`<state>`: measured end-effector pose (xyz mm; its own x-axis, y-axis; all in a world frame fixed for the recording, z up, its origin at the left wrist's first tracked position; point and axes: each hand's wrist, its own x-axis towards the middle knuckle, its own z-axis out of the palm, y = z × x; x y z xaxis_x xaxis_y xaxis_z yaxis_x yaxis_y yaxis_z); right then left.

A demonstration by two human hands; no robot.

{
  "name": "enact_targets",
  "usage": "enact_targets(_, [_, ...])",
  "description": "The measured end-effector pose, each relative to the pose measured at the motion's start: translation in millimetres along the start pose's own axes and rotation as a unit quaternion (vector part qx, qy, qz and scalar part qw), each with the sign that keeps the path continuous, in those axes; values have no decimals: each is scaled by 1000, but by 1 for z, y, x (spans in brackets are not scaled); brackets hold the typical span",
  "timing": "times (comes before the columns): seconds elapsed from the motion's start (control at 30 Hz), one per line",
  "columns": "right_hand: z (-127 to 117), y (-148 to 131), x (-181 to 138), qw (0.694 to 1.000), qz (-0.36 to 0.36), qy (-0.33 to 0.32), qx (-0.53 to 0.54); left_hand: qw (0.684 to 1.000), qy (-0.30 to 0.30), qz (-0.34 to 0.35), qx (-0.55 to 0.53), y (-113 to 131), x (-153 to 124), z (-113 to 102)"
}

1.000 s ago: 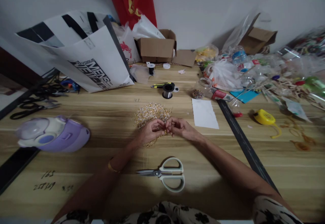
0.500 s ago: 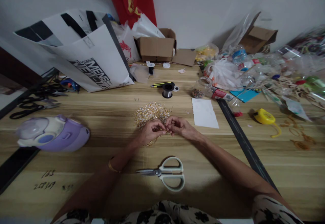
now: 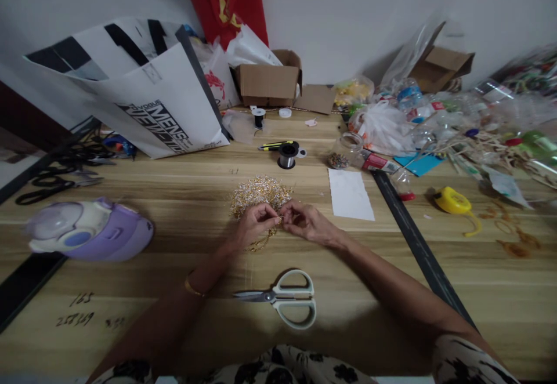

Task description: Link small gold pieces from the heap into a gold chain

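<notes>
My left hand (image 3: 256, 223) and my right hand (image 3: 308, 221) meet fingertip to fingertip over the table, each closed in a pinch. Between them runs a thin gold beaded strand (image 3: 261, 241), part of which hangs below my left fingers onto the wood. The exact bit held at the fingertips is too small to make out. Right behind the hands lies a tangled heap of gold and silver beaded strands (image 3: 260, 191). Nearer to me, scissors with pale handles (image 3: 296, 298) rest on the table, blades pointing left.
A purple-and-white bottle (image 3: 108, 230) lies at left, near black-handled scissors (image 3: 47, 189). Behind the heap are a wire spool (image 3: 287, 155), a utility knife (image 3: 276, 145) and a jar of beads (image 3: 345, 151). White paper (image 3: 350, 194) and a yellow tape measure (image 3: 453, 199) lie to the right.
Both hands have shifted slightly left, still pinching close together. More of the gold strand shows beneath the left fingers.
</notes>
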<state>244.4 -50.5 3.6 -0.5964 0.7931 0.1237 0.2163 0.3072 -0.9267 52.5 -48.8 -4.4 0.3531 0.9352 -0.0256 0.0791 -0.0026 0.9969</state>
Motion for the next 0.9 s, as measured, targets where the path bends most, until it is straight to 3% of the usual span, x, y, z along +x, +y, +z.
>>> enact_targets(0.37, [5,4,-4,969,-115,-2,-220,1000,8,-11,-6,-8,2,2])
enact_targets(0.6, [6,8,-5,966,-135,9,-219,1000,0,-15,-17,-8,2,3])
enact_targets(0.9, [1,3,-4,974,-103,18,-201,999,-5,-21,-26,-7,1,3])
